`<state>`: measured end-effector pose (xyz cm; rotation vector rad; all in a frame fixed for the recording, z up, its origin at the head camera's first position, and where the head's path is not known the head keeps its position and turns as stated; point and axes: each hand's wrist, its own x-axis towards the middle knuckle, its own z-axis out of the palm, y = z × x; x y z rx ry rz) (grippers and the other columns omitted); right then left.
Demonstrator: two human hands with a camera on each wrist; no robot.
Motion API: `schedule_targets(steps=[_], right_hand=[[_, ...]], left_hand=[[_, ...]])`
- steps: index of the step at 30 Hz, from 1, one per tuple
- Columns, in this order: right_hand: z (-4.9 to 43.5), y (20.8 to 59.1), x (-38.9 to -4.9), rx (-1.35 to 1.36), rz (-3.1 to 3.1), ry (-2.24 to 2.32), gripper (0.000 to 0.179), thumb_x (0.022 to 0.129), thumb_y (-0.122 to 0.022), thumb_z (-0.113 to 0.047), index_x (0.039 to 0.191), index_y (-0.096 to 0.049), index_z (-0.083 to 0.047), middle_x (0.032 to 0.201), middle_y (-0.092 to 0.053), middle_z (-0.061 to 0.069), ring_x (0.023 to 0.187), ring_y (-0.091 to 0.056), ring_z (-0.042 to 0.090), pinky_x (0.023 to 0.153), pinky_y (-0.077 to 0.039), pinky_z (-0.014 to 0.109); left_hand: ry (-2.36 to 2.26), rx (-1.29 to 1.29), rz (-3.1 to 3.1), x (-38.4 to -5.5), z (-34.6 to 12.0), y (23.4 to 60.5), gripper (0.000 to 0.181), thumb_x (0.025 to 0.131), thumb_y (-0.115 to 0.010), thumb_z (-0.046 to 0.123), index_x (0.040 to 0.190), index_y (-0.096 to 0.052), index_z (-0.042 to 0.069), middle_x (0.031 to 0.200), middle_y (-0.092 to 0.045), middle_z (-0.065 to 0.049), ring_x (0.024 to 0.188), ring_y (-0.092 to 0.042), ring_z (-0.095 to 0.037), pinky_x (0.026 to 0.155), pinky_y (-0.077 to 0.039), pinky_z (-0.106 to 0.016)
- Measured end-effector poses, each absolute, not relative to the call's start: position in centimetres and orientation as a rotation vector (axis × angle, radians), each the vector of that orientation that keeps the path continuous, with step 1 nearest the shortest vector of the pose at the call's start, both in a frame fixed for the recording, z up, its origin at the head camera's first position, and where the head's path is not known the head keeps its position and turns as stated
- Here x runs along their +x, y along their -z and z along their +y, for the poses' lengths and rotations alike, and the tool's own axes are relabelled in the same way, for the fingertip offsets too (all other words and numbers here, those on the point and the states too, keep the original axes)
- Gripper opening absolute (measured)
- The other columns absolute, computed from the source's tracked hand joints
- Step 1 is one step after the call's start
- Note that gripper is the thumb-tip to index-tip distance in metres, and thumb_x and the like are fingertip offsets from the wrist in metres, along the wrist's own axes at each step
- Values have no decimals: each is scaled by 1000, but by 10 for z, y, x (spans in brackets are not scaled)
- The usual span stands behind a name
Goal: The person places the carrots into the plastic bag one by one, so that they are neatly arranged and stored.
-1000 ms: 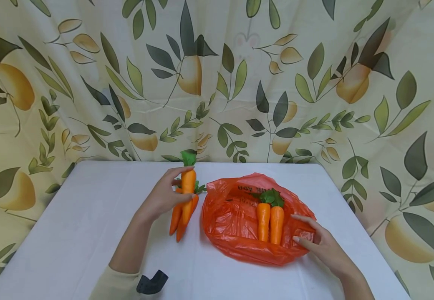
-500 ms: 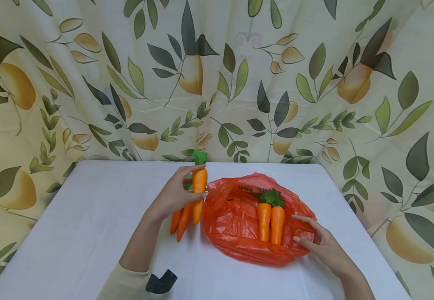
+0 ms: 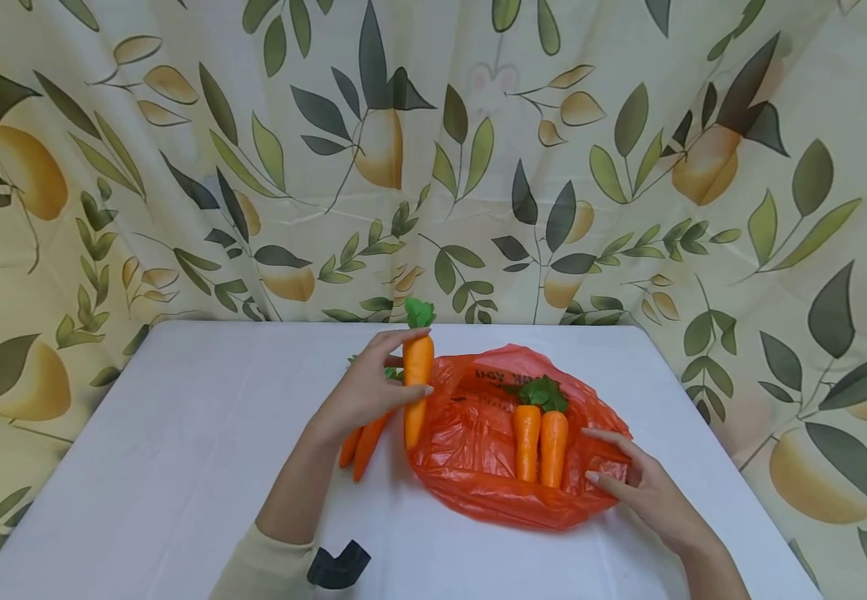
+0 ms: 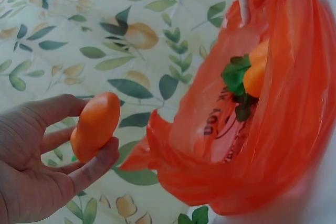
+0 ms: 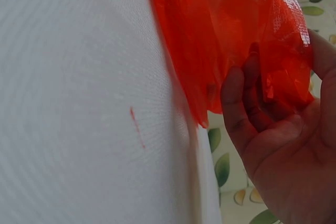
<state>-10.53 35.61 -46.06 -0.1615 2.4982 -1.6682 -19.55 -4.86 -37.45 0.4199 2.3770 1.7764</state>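
In the head view my left hand (image 3: 366,387) pinches an upright carrot (image 3: 418,360) between thumb and fingers, its green top upward. The carrot overlaps the left rim of a red plastic bag (image 3: 463,492). Two more carrots (image 3: 553,450) lie inside the bag, leaves toward the back. My right hand (image 3: 654,496) grips the bag's right edge; in the right wrist view the film (image 5: 286,51) runs between its thumb and fingers. Behind the left hand, partly hidden by it, other carrots (image 3: 368,448) lie on the table. The left wrist view shows the held carrot (image 4: 97,121) end-on, beside the bag mouth.
A white-covered table (image 3: 178,433) spreads under everything. Behind it hangs a curtain (image 3: 463,192) printed with fruit and leaves. A black wrist mount (image 3: 338,565) sits on the left sleeve (image 3: 268,567).
My left hand has carried its carrot rightward, away from the carrots on the table and up to the bag's left rim. The right hand and the bag have stayed in place.
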Motion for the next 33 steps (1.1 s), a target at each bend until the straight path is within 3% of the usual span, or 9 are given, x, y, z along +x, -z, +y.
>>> schedule_targets(steps=[27,33], right_hand=[[357,461,-105,-151,2491,1678,59,99,-71,-17,152,-47,-6,155,-38,22,118,-51,0,87,-57,28],[357,461,-105,-151,2484,1688,59,99,-71,-16,152,-46,-5,155,-39,23,116,-55,2,86,-57,28]], left_hand=[[-1679,545,2295,-191,6,368,71,87,-83,8,148,-55,30,146,-46,3,125,-52,-28,78,-61,-35],[-1677,569,2284,-189,15,371,70,87,-84,10,146,-57,34,147,-46,3,125,-52,-30,78,-60,-34]])
